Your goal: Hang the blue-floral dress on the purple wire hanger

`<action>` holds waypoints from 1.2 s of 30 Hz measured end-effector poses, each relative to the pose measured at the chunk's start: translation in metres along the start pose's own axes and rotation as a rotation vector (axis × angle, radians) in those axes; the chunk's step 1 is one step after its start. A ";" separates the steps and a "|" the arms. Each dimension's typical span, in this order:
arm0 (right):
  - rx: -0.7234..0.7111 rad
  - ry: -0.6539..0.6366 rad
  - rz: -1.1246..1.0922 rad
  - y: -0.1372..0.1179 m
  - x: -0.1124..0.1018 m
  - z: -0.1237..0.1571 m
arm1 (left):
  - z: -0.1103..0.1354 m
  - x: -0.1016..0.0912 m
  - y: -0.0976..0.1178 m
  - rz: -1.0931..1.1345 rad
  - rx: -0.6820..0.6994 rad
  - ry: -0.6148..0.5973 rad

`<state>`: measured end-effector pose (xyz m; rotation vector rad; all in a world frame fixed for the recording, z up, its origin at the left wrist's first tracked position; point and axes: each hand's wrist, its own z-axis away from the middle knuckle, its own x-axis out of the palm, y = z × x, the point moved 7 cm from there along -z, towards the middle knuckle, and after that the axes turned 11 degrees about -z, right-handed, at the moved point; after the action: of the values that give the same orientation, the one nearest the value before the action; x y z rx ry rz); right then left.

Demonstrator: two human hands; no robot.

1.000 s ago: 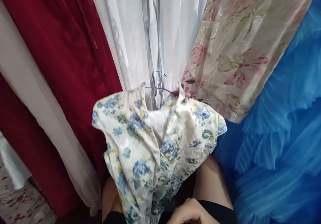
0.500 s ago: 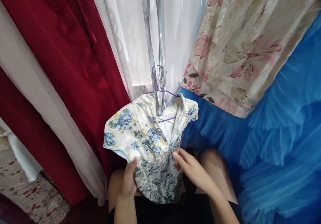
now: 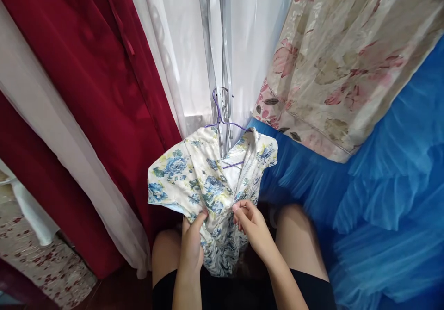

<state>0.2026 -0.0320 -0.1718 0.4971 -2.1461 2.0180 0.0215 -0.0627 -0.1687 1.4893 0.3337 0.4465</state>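
Note:
A white dress (image 3: 215, 187) with blue flowers hangs in front of me on a purple wire hanger (image 3: 219, 121). Its neck opening faces me, and the lower part is gathered and darker. My left hand (image 3: 194, 236) grips the left side of the dress below the sleeve, thumb on the front and the other fingers behind the cloth. At the bottom of the neck opening, my right hand (image 3: 250, 222) pinches the front edge between thumb and fingers. Whatever lies under those fingertips is hidden.
Grey straps (image 3: 210, 46) hang behind the hanger before white cloth (image 3: 180, 37). Red cloth (image 3: 104, 83) hangs on the left. To the right are a beige floral garment (image 3: 333, 78) and ruffled blue tulle (image 3: 391, 199). My bare knees flank the dress.
My left hand has moved right and inward, bunching the dress's side into a fold. My right hand has shifted slightly up the front edge. The lower part of the dress looks narrower.

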 end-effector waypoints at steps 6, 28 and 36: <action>-0.029 -0.069 -0.126 -0.002 0.018 0.006 | 0.016 0.010 0.004 0.118 -0.103 -0.100; 0.120 -0.138 -0.067 -0.041 0.018 0.019 | 0.040 0.060 0.006 -0.339 0.512 -0.333; -0.093 -0.147 -0.092 -0.145 0.058 -0.077 | 0.027 0.044 -0.012 -0.628 0.448 -0.445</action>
<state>0.1894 0.0314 -0.0098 0.7375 -2.2425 1.8780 0.0738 -0.0659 -0.1764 1.7595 0.5395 -0.4863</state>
